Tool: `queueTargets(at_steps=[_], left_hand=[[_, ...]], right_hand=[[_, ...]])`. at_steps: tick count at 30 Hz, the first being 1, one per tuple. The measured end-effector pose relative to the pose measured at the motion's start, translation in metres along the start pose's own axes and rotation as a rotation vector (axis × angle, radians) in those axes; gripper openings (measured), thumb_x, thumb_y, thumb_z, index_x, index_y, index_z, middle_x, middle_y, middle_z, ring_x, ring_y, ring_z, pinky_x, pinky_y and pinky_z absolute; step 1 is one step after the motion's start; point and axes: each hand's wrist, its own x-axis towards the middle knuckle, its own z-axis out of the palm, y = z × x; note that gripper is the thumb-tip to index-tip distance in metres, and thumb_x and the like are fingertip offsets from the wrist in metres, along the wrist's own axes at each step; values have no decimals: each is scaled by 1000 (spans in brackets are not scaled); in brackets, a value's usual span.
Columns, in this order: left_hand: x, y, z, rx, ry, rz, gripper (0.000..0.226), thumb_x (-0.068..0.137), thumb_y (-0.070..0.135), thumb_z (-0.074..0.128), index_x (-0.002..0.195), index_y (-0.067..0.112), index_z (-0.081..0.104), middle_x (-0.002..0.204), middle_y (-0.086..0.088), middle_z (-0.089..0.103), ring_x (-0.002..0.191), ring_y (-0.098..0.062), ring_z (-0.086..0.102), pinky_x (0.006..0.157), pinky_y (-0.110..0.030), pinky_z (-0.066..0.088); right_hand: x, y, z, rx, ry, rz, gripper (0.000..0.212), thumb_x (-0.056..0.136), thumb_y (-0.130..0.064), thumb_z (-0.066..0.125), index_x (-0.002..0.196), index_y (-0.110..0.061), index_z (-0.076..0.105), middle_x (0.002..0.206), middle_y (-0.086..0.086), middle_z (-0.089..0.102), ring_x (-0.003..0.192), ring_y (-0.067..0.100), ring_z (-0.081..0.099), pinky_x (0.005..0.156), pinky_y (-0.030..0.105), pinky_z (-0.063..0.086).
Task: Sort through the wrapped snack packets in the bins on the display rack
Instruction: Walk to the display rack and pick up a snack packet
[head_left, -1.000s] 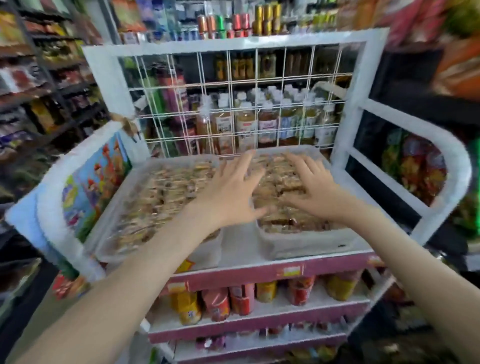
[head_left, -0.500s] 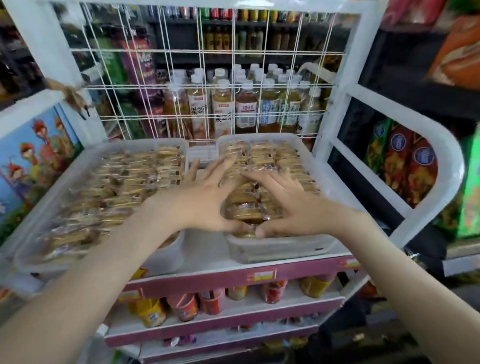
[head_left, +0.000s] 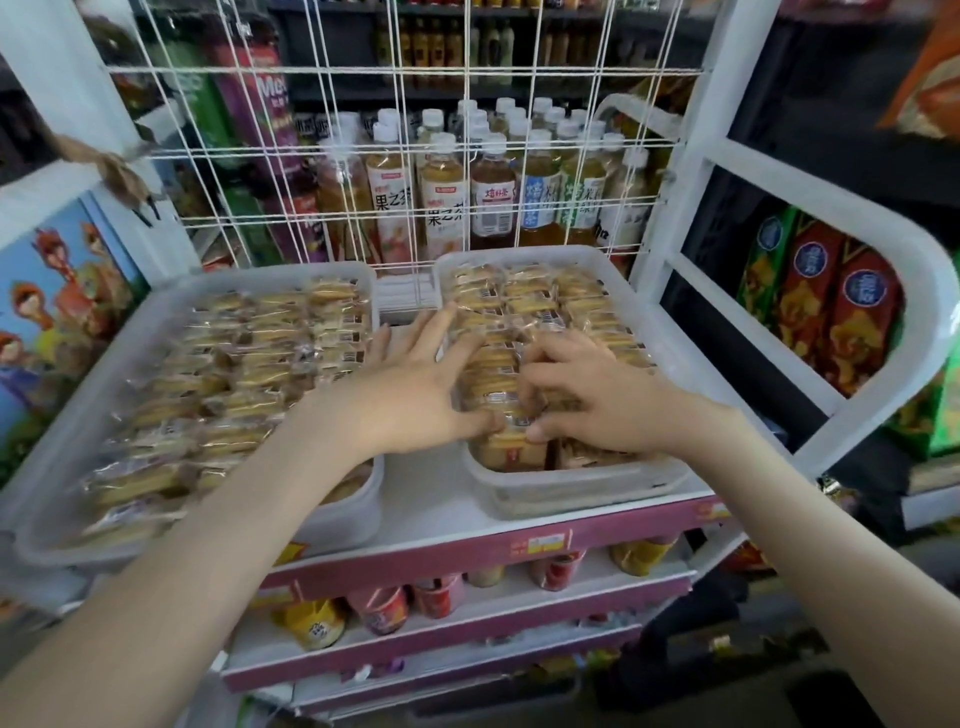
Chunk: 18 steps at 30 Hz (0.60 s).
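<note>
Two translucent plastic bins stand side by side on the top shelf of a white display rack (head_left: 722, 218). The left bin (head_left: 358, 512) and the right bin (head_left: 576, 491) both hold several clear-wrapped golden snack packets (head_left: 530, 296). My left hand (head_left: 410, 387) reaches across the gap with its fingers spread on the packets at the right bin's left side. My right hand (head_left: 597, 395) lies beside it in the same bin, fingers curled around a front-row packet (head_left: 498, 402). The thumbs of both hands pinch that packet from the front.
A white wire grid (head_left: 311, 156) backs the shelf, with bottled teas (head_left: 441, 192) behind it. The rack's curved white side rail (head_left: 893, 332) stands at right, bagged snacks (head_left: 826, 306) beyond it. Canned goods (head_left: 382, 608) fill the pink-edged lower shelves.
The camera has moved closer and tilted down. Both hands drew together toward the front of the right bin, and the right fingers curled from flat onto a packet.
</note>
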Motion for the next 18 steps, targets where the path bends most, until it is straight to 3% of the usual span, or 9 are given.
queueTargets(at_steps=[3, 6, 8, 10, 13, 18], left_hand=[[-5, 2, -2, -10, 93, 79, 82, 88, 64, 47, 154, 32, 8, 159, 7, -20, 148, -25, -10, 118, -47, -2], [-10, 4, -7, -38, 196, 145, 67, 91, 55, 51, 148, 27, 31, 162, 1, 5, 147, -25, 8, 119, -43, 12], [-14, 6, -10, -102, 240, 166, 56, 91, 55, 49, 138, 24, 49, 153, -1, 32, 140, -21, 28, 114, -37, 24], [-17, 8, -10, -153, 245, 178, 47, 89, 56, 50, 119, 22, 63, 132, 1, 52, 123, -16, 44, 103, -34, 37], [-20, 13, -5, -145, 219, 182, 39, 87, 54, 57, 106, 22, 68, 115, 4, 56, 113, -14, 48, 95, -35, 42], [-19, 22, 0, -90, 232, 142, 28, 89, 41, 63, 106, 19, 66, 116, 0, 53, 112, -18, 47, 88, -30, 40]], right_hand=[[0, -5, 0, 81, 2, 55, 21, 85, -26, 69, 77, -32, 50, 95, -19, 45, 102, 7, 35, 101, 36, 28], [-2, -10, -1, 131, 21, 132, 21, 84, -22, 69, 76, -30, 52, 95, -14, 50, 102, 5, 37, 98, 29, 28], [-2, -14, -1, 122, 47, 158, 20, 84, -20, 69, 76, -26, 52, 97, -7, 52, 102, 8, 39, 92, 25, 28], [-2, -17, -1, 97, 77, 173, 19, 84, -19, 69, 76, -23, 53, 96, -3, 52, 99, 10, 40, 84, 22, 26], [-4, -18, -1, 106, 105, 199, 18, 82, -20, 71, 76, -24, 54, 96, -4, 51, 100, 11, 39, 80, 21, 25], [-12, -17, -1, 173, 107, 231, 14, 82, -22, 72, 79, -22, 58, 93, -17, 44, 105, 10, 36, 84, 21, 25]])
